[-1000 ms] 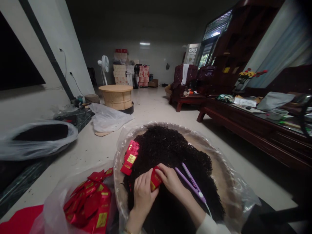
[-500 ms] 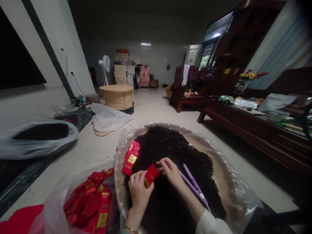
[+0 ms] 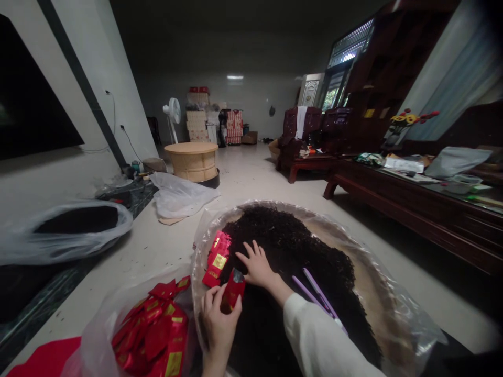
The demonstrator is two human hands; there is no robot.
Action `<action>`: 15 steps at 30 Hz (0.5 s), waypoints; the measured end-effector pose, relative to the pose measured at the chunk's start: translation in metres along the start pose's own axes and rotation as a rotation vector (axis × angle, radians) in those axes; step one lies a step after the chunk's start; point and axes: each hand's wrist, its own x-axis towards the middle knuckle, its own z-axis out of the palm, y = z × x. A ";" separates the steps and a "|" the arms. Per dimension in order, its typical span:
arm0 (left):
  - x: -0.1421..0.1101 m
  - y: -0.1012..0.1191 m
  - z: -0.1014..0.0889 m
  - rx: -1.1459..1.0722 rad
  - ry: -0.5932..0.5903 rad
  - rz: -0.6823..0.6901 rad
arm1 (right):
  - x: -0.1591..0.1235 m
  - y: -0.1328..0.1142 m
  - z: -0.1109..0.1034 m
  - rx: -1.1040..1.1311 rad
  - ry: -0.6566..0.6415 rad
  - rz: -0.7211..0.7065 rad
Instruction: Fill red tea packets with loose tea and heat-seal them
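Head view. The round tray (image 3: 363,262), edged with clear plastic, has a bare margin along its right side; open floor (image 3: 271,183) lies beyond its far edge. The tray holds dark shreds (image 3: 275,230), a purple tool (image 3: 331,310) and, at its left edge, overlapping packets (image 3: 217,259). Left of the tray, a plastic bag (image 3: 100,324) contains loose packets (image 3: 157,335). Over the tray's left part, the left hand (image 3: 218,317) pinches a red packet (image 3: 236,290); the right hand (image 3: 257,267) spreads its fingers over the shreds.

Recedes over pale floor (image 3: 271,180) to dim back wall (image 3: 255,94), with dark wooden chair (image 3: 291,124) and barred window (image 3: 351,44) at right.
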 end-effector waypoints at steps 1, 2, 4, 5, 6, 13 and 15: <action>0.001 -0.001 -0.001 0.000 0.007 -0.002 | -0.005 -0.004 0.001 -0.009 0.000 -0.050; 0.002 -0.001 -0.002 0.001 0.018 -0.003 | -0.011 -0.007 0.001 -0.024 0.003 -0.098; 0.004 -0.002 -0.002 0.003 0.034 -0.002 | -0.023 -0.010 0.002 -0.062 0.014 -0.164; 0.005 -0.002 -0.002 0.001 0.038 -0.003 | -0.027 -0.010 0.003 -0.080 0.022 -0.176; 0.005 -0.002 -0.001 -0.004 0.039 -0.007 | -0.030 -0.010 0.003 -0.091 0.035 -0.167; 0.006 -0.002 0.000 -0.014 0.035 0.002 | -0.011 -0.013 0.010 -0.127 0.024 -0.138; 0.009 -0.002 -0.002 0.005 0.030 0.022 | -0.012 -0.017 0.011 -0.146 -0.003 -0.226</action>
